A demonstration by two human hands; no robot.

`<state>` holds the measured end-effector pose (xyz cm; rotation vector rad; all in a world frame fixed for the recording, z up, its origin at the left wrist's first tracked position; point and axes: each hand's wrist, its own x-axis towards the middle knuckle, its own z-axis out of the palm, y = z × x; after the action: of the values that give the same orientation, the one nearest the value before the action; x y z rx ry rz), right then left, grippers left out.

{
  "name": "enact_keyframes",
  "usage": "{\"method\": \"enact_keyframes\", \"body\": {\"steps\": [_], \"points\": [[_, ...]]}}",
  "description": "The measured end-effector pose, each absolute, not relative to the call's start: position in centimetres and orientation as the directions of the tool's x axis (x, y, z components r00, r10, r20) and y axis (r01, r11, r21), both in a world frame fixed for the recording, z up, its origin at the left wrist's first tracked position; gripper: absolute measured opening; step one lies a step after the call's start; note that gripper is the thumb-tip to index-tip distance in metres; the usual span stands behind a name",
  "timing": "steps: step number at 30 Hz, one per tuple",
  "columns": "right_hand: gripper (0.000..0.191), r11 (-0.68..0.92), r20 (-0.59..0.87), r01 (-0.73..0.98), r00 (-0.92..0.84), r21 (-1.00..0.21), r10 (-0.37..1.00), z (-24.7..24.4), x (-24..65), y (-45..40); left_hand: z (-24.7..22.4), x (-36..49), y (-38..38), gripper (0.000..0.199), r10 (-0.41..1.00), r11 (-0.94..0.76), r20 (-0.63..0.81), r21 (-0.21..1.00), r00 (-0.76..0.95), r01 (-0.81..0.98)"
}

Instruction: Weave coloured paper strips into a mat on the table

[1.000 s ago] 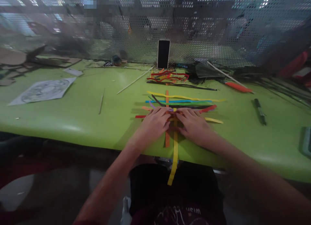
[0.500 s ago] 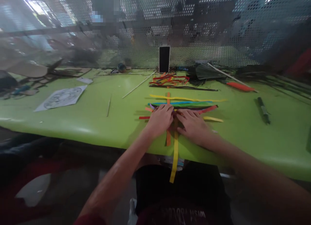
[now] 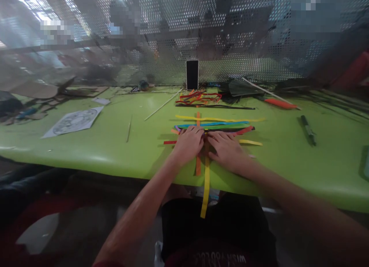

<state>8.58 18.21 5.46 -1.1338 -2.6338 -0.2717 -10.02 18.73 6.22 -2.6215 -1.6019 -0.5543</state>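
Observation:
My left hand (image 3: 188,144) bends its fingers down onto a bundle of crossed coloured strips, its fingertips pressed close together. Beside it, my right hand (image 3: 225,148) pinches the same strips, the two sets of fingertips nearly meeting. From under them an orange strip (image 3: 198,167) and a longer yellow strip (image 3: 205,190) run toward me, the yellow one hanging past the table edge. A red strip end (image 3: 169,142) sticks out left, and a pinkish-red strip end (image 3: 245,130) right. Just beyond lie a blue strip (image 3: 230,123) and a wavy yellow strip (image 3: 225,119). My hands hide the crossing.
Behind the strips are a tangle of red and orange strips (image 3: 198,97) and an upright phone (image 3: 192,75) against a perforated metal screen (image 3: 167,48). A marker (image 3: 308,130) and an orange-handled tool (image 3: 281,103) lie right; a printed paper (image 3: 75,121) lies left on the green table (image 3: 144,151).
The view has tilted slightly, so the table things appear a little lower. Both hands stay on the strips with hardly any visible movement.

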Motion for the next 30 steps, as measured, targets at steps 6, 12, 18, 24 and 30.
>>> {"method": "enact_keyframes", "body": {"steps": [6,12,18,24,30], "points": [[0.042,0.677,0.297,0.735,-0.657,0.049,0.692,5.6,8.3,18.5,6.2,-10.2,18.8,0.032,0.864,-0.472,0.289,0.183,0.412,0.862],[0.034,0.638,0.271,0.761,-0.643,0.118,0.717,5.8,8.0,18.8,6.4,-10.3,18.6,0.034,0.877,-0.454,0.274,0.202,0.395,0.868],[0.041,0.656,0.236,0.747,-0.661,0.109,0.713,6.3,8.1,19.3,6.3,-10.3,18.7,0.033,0.878,-0.45,0.273,0.191,0.393,0.873],[0.046,0.67,0.163,0.737,-0.674,0.087,0.721,6.6,8.0,20.5,5.9,-10.3,18.9,0.035,0.874,-0.457,0.271,0.177,0.403,0.872],[0.05,0.655,0.14,0.756,-0.647,-0.014,0.75,6.1,8.3,21.4,5.5,-10.5,19.7,0.036,0.868,-0.472,0.258,0.159,0.425,0.867]]}}
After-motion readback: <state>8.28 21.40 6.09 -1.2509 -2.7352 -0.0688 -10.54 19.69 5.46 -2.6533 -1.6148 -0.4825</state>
